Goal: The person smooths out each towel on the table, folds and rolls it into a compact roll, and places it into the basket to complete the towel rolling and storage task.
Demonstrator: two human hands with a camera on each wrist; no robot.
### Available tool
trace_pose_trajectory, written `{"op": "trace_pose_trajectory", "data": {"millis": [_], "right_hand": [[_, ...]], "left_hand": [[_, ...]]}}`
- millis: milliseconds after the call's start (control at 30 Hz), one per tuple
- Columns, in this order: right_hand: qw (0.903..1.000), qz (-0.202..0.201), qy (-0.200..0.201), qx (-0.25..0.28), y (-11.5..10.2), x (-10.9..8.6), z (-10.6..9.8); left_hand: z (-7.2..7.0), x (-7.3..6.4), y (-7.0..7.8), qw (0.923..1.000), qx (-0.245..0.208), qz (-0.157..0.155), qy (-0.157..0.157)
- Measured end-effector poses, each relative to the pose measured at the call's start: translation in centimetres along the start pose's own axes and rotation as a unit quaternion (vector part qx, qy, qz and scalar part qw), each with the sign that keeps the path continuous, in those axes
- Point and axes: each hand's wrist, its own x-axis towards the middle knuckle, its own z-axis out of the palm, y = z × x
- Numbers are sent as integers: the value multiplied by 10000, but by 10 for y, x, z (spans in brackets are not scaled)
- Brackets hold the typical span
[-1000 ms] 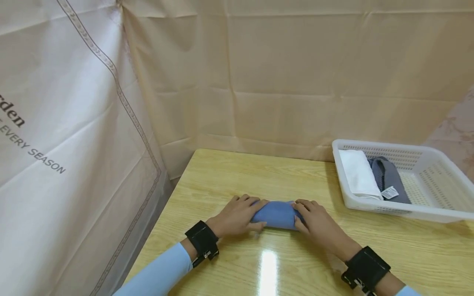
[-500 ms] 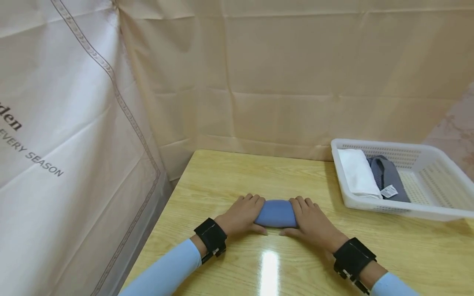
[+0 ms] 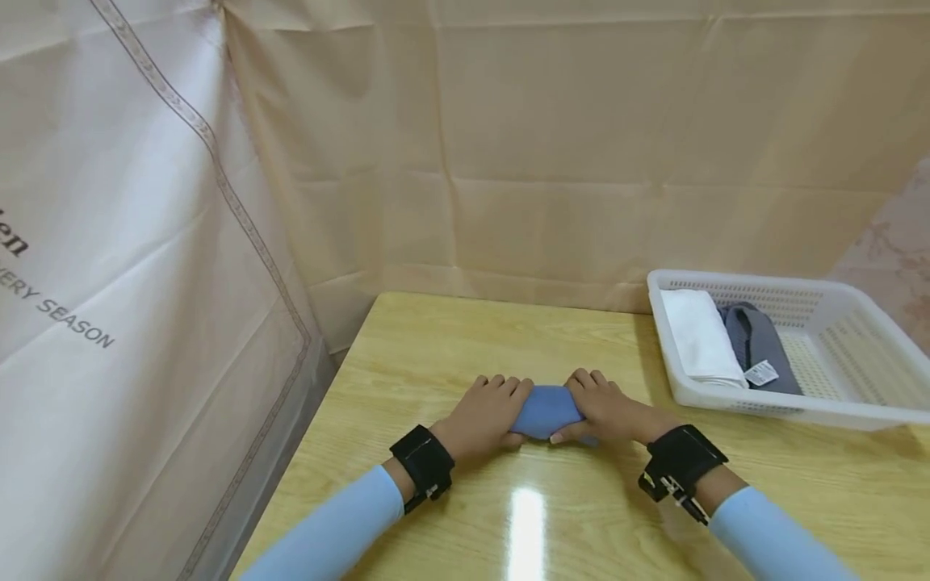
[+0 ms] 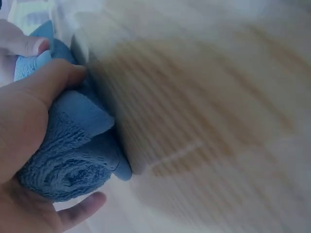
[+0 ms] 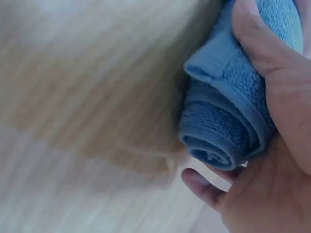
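A blue towel (image 3: 546,411), rolled into a short cylinder, is held between both hands over the middle of the table. My left hand (image 3: 483,413) grips its left end, fingers over the top and thumb on the near side. At the other end my right hand (image 3: 603,407) grips it the same way. The left wrist view shows the towel's spiral end (image 4: 68,177) and a loose flap under the thumb. In the right wrist view the rolled towel (image 5: 218,116) lies against the palm, its coiled end showing.
A white perforated plastic basket (image 3: 857,415) stands at the right of the wooden table (image 3: 436,339). Inside it, at its left, lie a folded white towel (image 3: 701,339) and a folded grey towel (image 3: 766,347) with a label. Cloth curtains (image 3: 545,145) hang behind and to the left.
Both hands have closed more fully around the roll's ends, with the thumbs now against its near side. The right hand has turned, its forearm swinging further inward, and less of the roll shows.
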Motion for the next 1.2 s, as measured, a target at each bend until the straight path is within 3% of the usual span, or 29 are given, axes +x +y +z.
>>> {"op": "trace_pose_trajectory", "data": {"millis": [67, 133, 233, 333, 400, 467, 667, 767, 867, 1000, 1200], "right_hand": [[9998, 21, 162, -89, -1, 2, 0], [9967, -99, 616, -520, -3, 1, 6], [9792, -374, 1406, -1414, -5, -1, 21], [9649, -486, 1801, -1846, -8, -1, 33], [9647, -460, 1837, -1831, -9, 1, 36], [9704, -377, 1737, -1632, -10, 5, 37], [9949, -73, 798, -620, -6, 21, 21], [9996, 66, 273, 26, -5, 25, 10], [9998, 108, 47, 169, -6, 24, 6], [9972, -134, 539, -502, -11, 18, 13], [9751, -511, 1523, -1527, -8, 16, 27]], "left_hand": [[-1, 4, -4, 9994, -345, -28, -62], [-2, 7, -8, 9975, -687, -47, -144], [-3, 9, -13, 9922, -1199, -110, -309], [-3, 9, -16, 9888, -1433, -142, -383], [-3, 9, -17, 9892, -1411, -167, -373], [-2, 8, -16, 9911, -1269, -219, -347], [-7, 3, -13, 9960, -700, -435, -349], [-9, 2, -12, 9950, -796, -420, -444], [-9, 1, -14, 9930, -988, -326, -553], [-7, 1, -18, 9874, -1390, -362, -663], [-7, 4, -18, 9787, -1893, -399, -681]]}}
